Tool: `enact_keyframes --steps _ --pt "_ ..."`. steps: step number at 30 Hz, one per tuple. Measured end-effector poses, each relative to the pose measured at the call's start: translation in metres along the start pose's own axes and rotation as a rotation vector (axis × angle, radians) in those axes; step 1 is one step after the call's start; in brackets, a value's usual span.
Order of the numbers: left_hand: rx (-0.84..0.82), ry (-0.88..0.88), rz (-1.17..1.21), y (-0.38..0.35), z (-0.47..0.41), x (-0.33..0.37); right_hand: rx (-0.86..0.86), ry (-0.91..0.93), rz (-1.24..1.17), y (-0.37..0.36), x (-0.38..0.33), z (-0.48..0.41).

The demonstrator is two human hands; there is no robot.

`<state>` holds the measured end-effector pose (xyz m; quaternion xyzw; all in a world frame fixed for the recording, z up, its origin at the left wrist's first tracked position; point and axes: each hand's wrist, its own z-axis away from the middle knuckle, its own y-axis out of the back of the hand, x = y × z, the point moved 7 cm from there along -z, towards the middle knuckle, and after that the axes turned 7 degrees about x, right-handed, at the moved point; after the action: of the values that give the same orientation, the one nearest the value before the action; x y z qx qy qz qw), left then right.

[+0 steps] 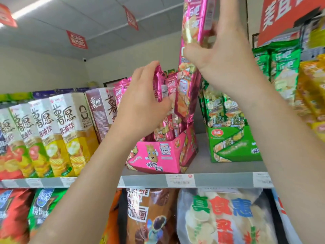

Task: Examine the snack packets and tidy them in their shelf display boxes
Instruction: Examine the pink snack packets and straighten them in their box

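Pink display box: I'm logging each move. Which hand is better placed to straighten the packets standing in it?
Left, likely. The left hand has its grip on the pink packets in the pink display box; the right hand is up high, holding a raised packet strip.

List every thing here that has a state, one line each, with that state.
Left hand: grips pink packets standing in the pink box.
Right hand: holds the pink packet strip up high.
Pink packet strip: hanging upright above the pink box.
Pink box: open-topped, on the shelf, partly filled.
Green box: on the shelf, holds upright green packets.
Cartons: upright, in a row.
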<state>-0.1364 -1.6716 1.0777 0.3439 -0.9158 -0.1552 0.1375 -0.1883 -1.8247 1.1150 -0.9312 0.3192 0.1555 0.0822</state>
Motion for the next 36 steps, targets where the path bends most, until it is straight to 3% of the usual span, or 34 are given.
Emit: enact_keyframes --steps 7,12,15,19,23,28,36 --pt "0.127 0.068 0.195 0.019 0.005 0.002 -0.270 -0.097 -0.043 -0.059 0.021 0.024" --pt "-0.015 0.084 0.243 0.007 -0.003 0.003 -0.375 -0.214 -0.051 -0.067 0.043 0.036" --pt "0.024 0.054 0.141 0.003 -0.010 0.002 -0.491 -0.262 -0.021 -0.060 0.042 0.031" --pt "0.099 0.011 0.110 0.002 -0.010 0.007 -0.380 0.062 0.371 -0.046 0.019 0.013" --pt "0.155 0.010 0.091 0.003 -0.007 0.000 -0.286 0.152 0.536 -0.049 0.014 0.007" --pt "0.209 0.020 0.073 0.011 -0.004 -0.005 -0.479 0.223 0.779 -0.068 0.020 0.015" --pt "0.225 0.039 0.044 0.017 -0.002 -0.009 -0.490 0.223 0.696 -0.057 0.011 0.011"
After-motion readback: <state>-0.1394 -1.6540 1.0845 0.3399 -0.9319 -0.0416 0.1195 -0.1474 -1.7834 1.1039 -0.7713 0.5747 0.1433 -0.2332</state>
